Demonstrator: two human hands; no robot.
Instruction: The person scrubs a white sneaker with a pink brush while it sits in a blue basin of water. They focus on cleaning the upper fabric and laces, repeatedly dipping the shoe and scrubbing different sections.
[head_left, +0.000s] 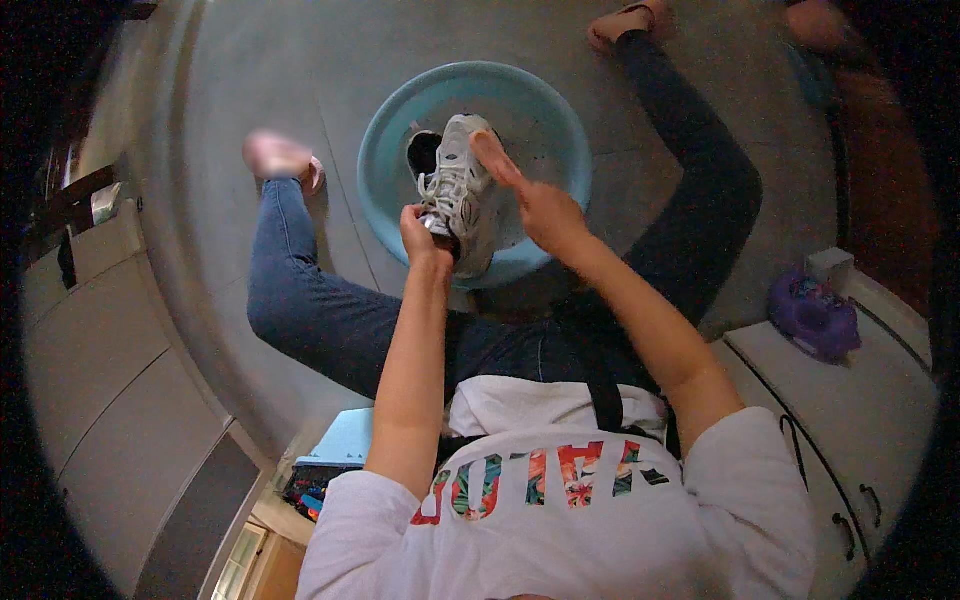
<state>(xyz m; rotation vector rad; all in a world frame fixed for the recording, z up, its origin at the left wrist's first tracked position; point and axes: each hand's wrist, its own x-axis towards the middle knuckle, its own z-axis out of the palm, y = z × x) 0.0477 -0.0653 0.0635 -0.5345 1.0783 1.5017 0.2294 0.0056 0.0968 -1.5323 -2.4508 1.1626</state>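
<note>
A white lace-up sneaker (459, 172) is held over a round light-blue plastic basin (382, 199), its toe pointing away from me. My left hand (427, 238) grips it at the heel opening and tongue. In my right hand (553, 219) is the handle of an orange-pink brush (493, 156), whose head lies against the side of the sneaker near the toe. Its bristles are hidden. A second shoe with a dark opening (424, 154) rests in the basin, partly behind the held one. Small dark specks dot the basin's bottom.
The basin stands on a grey floor (330, 60) between my spread legs. At the right are white cabinets (810, 405) with a purple bag (814, 319) on top. A light-blue box (341, 442) is near my left elbow, and pale cabinets (112, 360) line the left side.
</note>
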